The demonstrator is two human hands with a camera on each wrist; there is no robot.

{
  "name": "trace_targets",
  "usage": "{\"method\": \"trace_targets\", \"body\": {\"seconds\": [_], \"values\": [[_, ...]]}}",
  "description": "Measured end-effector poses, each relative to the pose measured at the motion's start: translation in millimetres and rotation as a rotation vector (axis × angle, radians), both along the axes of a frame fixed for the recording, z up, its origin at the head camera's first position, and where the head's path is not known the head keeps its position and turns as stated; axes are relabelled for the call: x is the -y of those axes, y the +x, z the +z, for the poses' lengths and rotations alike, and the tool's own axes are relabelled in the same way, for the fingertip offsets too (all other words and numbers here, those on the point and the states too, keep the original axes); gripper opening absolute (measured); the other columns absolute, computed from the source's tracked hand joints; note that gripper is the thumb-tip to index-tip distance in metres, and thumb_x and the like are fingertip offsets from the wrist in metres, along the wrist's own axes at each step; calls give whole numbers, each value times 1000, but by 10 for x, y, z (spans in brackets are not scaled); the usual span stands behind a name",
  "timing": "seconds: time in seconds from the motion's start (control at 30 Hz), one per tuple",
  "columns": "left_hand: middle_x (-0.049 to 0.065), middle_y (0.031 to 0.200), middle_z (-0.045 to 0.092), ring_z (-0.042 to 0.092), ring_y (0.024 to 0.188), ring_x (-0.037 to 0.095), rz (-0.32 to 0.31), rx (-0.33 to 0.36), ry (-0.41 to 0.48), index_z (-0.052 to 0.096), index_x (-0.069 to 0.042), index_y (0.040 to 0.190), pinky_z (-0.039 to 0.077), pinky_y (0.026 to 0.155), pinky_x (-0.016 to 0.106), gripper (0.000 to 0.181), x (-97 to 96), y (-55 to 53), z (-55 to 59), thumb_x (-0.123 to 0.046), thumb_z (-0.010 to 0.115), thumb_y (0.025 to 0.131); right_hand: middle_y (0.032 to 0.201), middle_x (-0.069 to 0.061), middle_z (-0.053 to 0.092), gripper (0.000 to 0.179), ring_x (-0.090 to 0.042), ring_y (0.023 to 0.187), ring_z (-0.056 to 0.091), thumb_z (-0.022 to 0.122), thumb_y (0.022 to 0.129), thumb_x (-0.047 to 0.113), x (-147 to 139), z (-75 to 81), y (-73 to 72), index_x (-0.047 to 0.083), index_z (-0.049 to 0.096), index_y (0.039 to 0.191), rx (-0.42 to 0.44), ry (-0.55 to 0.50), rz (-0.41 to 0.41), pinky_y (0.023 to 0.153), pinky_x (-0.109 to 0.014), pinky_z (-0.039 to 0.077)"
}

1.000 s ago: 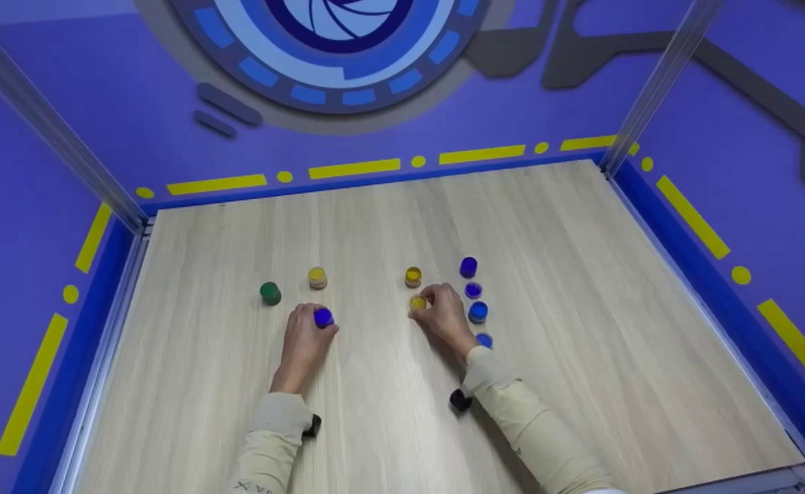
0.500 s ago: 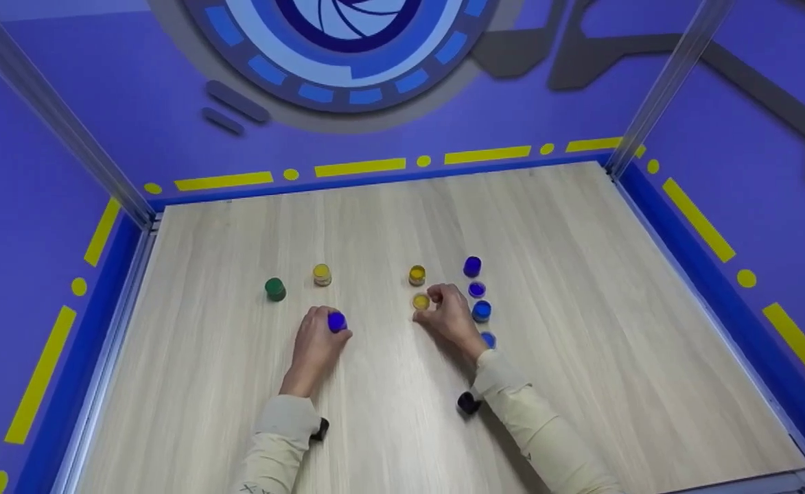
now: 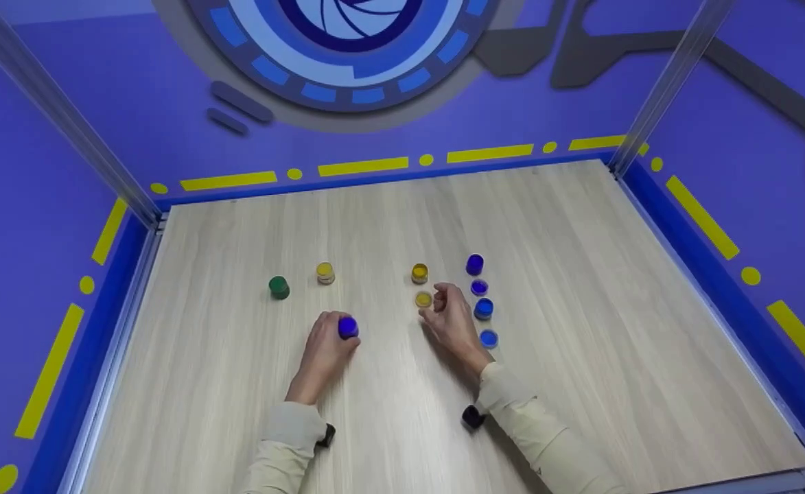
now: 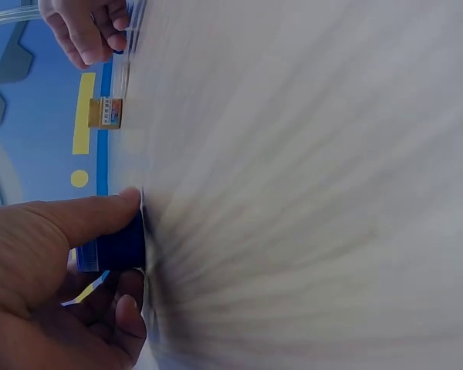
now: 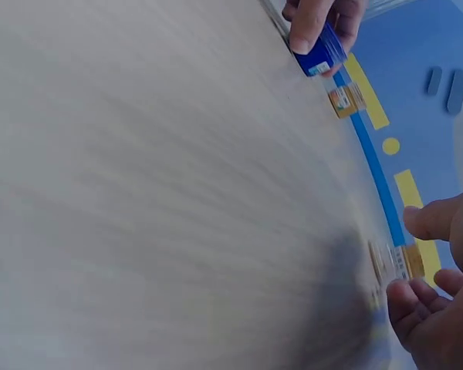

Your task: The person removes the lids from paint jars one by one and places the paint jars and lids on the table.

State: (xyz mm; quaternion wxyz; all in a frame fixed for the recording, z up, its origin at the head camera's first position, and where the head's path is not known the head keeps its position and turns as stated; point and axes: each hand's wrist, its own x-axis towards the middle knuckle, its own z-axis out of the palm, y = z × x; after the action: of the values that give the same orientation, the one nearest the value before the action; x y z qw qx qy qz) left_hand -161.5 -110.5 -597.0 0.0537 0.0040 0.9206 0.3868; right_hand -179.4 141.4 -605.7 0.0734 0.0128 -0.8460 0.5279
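Observation:
In the head view my left hand (image 3: 325,351) grips a small dark blue-violet paint jar (image 3: 348,327) between thumb and fingers. The left wrist view shows this jar (image 4: 123,248) close to the tabletop; whether it touches cannot be told. My right hand (image 3: 456,324) has its thumb and fingers parted beside a flat yellow lid (image 3: 423,299) lying on the table. Just behind that lid stands a yellow-ochre paint jar (image 3: 419,273). In the right wrist view the right fingers (image 5: 428,301) hold nothing.
Right of my right hand, a violet jar (image 3: 475,264), violet lid (image 3: 479,287), blue jar (image 3: 484,309) and blue lid (image 3: 489,338) form a column. Farther left stand a green-topped jar (image 3: 279,287) and a yellow-topped jar (image 3: 325,273). Blue walls (image 3: 402,137) surround the wooden table (image 3: 622,357).
My left hand has carried the blue-violet jar to the right and slightly nearer me. The right hand has let go of the yellow lid and drawn slightly away.

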Motion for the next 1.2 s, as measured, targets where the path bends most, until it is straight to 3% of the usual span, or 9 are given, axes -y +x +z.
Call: {"method": "trace_targets", "body": {"seconds": [0.17, 0.33, 0.67, 0.83, 1.2], "values": [[18, 121, 59, 58, 120, 36, -29, -18, 15, 61, 5, 126, 45, 105, 52, 44, -42, 65, 5, -3, 80, 87, 106, -22, 61, 47, -31, 94, 59, 79, 87, -1, 26, 48, 127, -11, 56, 127, -24, 9, 50, 80, -36, 50], [18, 119, 60, 59, 117, 36, -90, -42, 13, 62, 5, 124, 46, 104, 52, 43, -100, 147, 14, -2, 81, 86, 107, -17, 62, 39, -24, 94, 58, 78, 91, 5, 30, 118, 236, -6, 60, 124, 9, 59, 113, 80, -34, 50], [14, 114, 60, 61, 111, 33, -196, -103, 4, 62, 3, 120, 48, 101, 51, 41, -238, 313, 2, 0, 82, 85, 102, -18, 66, 22, -21, 88, 62, 76, 94, 8, 66, 199, 383, -4, 67, 110, -58, 125, 308, 77, -31, 53], [12, 112, 60, 61, 109, 31, -234, -125, -13, 62, 1, 120, 49, 100, 50, 40, -287, 394, -20, -1, 82, 85, 100, -15, 69, 21, -22, 88, 64, 77, 94, 11, 81, 240, 450, -3, 69, 108, -35, 159, 374, 77, -32, 54], [11, 106, 62, 62, 103, 29, -299, -201, -22, 64, 3, 112, 51, 95, 47, 33, -391, 457, -47, 0, 81, 84, 95, -8, 69, 21, -17, 84, 63, 79, 92, 15, 140, 242, 500, 0, 72, 105, -58, 225, 439, 74, -29, 54]]}}
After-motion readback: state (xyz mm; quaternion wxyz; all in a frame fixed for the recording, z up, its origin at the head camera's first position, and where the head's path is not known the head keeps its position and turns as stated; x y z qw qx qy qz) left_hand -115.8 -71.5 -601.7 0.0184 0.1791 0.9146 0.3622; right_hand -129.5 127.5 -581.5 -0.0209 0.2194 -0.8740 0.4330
